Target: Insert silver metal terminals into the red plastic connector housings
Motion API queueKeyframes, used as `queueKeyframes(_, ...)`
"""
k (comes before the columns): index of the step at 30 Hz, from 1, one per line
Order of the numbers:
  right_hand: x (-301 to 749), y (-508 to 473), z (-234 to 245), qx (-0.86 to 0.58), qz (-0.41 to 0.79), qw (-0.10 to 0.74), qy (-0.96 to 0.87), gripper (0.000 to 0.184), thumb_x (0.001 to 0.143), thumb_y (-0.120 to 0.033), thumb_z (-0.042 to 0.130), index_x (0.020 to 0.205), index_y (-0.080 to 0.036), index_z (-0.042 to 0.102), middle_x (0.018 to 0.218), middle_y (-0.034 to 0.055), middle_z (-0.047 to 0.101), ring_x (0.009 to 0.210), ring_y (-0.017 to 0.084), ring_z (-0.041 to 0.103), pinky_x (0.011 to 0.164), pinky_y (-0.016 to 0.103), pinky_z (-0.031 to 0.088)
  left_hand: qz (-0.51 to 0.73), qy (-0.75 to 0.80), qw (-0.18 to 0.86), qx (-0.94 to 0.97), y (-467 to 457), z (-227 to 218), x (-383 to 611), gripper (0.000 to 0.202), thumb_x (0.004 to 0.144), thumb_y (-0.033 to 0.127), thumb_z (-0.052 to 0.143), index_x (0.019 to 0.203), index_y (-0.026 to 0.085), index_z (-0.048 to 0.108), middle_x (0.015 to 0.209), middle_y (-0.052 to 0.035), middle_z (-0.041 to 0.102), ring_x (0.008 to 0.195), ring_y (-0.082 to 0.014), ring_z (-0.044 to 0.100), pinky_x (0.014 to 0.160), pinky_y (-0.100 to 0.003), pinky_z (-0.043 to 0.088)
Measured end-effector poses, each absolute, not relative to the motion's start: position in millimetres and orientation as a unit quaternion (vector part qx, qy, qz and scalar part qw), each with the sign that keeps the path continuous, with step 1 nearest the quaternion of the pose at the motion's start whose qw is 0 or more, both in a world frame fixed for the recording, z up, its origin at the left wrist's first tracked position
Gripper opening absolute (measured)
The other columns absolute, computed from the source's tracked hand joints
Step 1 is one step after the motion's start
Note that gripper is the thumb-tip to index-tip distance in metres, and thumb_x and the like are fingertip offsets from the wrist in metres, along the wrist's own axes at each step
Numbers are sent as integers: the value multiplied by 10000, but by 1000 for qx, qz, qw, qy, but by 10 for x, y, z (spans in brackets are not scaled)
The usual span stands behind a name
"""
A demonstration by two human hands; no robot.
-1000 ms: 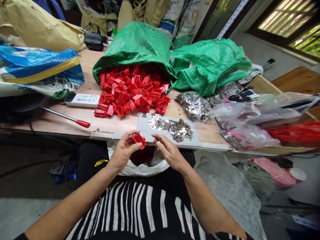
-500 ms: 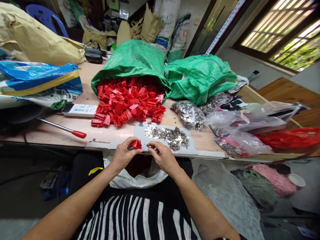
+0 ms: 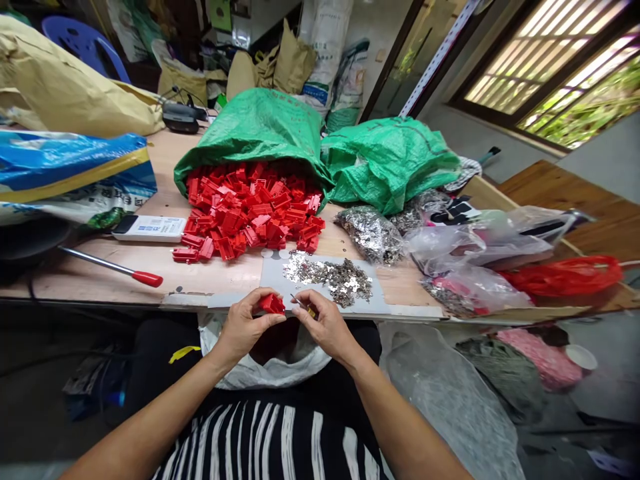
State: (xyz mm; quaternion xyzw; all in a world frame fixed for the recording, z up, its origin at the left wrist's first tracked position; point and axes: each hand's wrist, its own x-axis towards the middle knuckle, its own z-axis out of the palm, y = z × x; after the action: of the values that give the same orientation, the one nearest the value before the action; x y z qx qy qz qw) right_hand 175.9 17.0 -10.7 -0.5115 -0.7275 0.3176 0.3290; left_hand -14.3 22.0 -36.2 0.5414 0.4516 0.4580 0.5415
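A: Both hands are just off the table's (image 3: 70,277) near edge, over the lap. The left hand (image 3: 244,328) has its thumb and fingertips pressed together on a red plastic piece (image 3: 271,304).

B: And the right hand (image 3: 326,328) sits just beside it, fingers curled, thumb and forefinger pinching a small metal piece (image 3: 298,303) whose tip points at the red one. Whether the two parts touch, I cannot tell.

A: Below the hands a white bag (image 3: 273,363) hangs open against the near edge.

B: Look at the table's middle. A grey sheet (image 3: 280,275) lies right on the near edge with a heap of loose metal bits (image 3: 330,275) on it, near the right hand's knuckles.

A: Behind that, the red pile (image 3: 250,212) spills from a green sack (image 3: 260,127), well apart from the hands. Between pile and near edge there is a strip of bare wood.

B: Towards the left edge it is roomier: only a red-handled tool (image 3: 113,267) lying slantwise and a white remote (image 3: 149,228) behind it.

A: The right side is crowded. Clear bags (image 3: 470,243) and a second green sack (image 3: 390,157) fill it to the right edge.
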Motion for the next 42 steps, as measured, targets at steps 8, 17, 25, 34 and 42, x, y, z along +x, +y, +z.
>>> queueKeyframes(8, 1711, 139, -61, -487, 309, 334, -746, 118, 897, -264, 551, 972, -194, 608, 851, 22, 623, 759, 142, 561, 701, 247, 424, 472, 450, 628, 425, 217, -265, -145, 547, 666, 333, 764, 1159, 170, 593, 878, -28, 713, 764, -171, 666, 711, -304, 554)
queueKeyframes(17, 2239, 427, -139, -656, 93, 263, -701, 115, 882, -220, 519, 907, -199, 629, 907, 48, 629, 854, 183, 595, 798, 288, 442, 407, 446, 199, 772, 587, -304, 102, 412, 804, 115, 627, 1203, 211, 587, 1043, -65, 705, 939, -218, 651, 847, -363, 528)
queueKeyframes(25, 2194, 522, -105, -693, 22, 80, -716, 214, 896, -231, 517, 1079, -253, 624, 1027, 32, 604, 849, 169, 611, 694, 251, 440, 367, 394, 75, 839, 664, -366, 142, 395, 840, 31, 517, 1188, 197, 602, 1116, -117, 673, 1016, -249, 608, 892, -405, 511)
queueKeyframes(34, 2206, 644, -70, -682, 2, 24, -731, 123, 899, -263, 542, 960, -236, 646, 1013, 32, 611, 848, 163, 606, 669, 241, 429, 461, 470, 246, 711, 645, -229, -62, 379, 813, 169, 623, 1188, 220, 608, 1127, -61, 697, 997, -213, 653, 915, -375, 511)
queueKeyframes(42, 2035, 567, -7, -611, 125, 94, -776, 80, 875, -217, 563, 900, -217, 638, 919, 20, 686, 844, 177, 607, 718, 259, 404, 482, 492, 388, 613, 319, -172, -286, 414, 755, 265, 687, 1162, 210, 638, 1108, -41, 687, 960, -194, 652, 906, -314, 501)
